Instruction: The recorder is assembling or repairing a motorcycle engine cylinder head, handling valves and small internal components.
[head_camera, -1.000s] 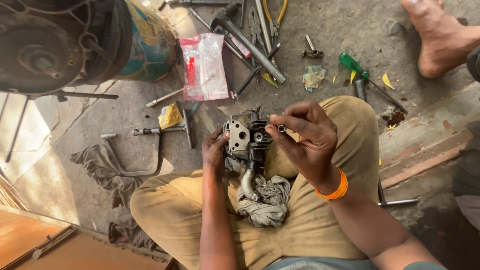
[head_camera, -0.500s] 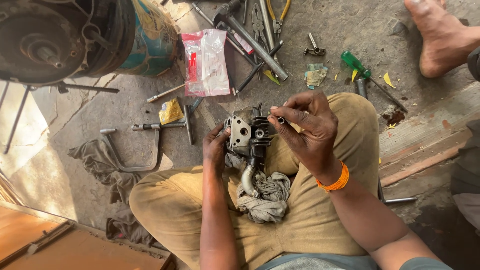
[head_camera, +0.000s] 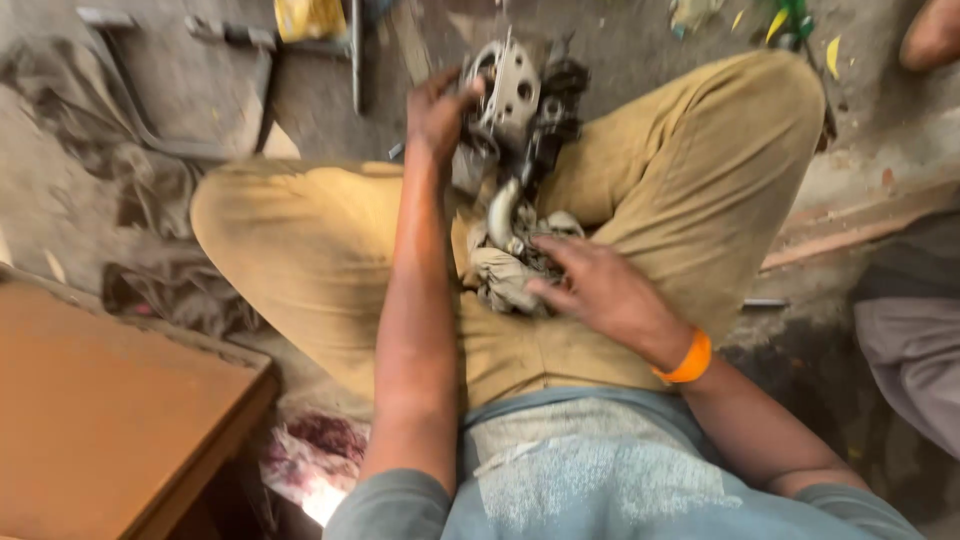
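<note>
Left hand (head_camera: 440, 110) is closed around the left side of a grey metal engine part (head_camera: 520, 95), holding it upright over the lap between the knees of the khaki trousers (head_camera: 300, 250), with a curved metal pipe (head_camera: 500, 210) hanging from its underside. Right hand (head_camera: 595, 290), with an orange wristband (head_camera: 690, 360) on its wrist, lies with fingers loosely spread on a dirty rag (head_camera: 505, 275) bunched in the lap just below the pipe, gripping nothing firmly. A wooden board (head_camera: 100, 410) sits on the floor at the person's left.

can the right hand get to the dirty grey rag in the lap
Probably yes: the right hand with the orange wristband already lies against the crumpled dirty grey rag, with nothing between them.
</note>
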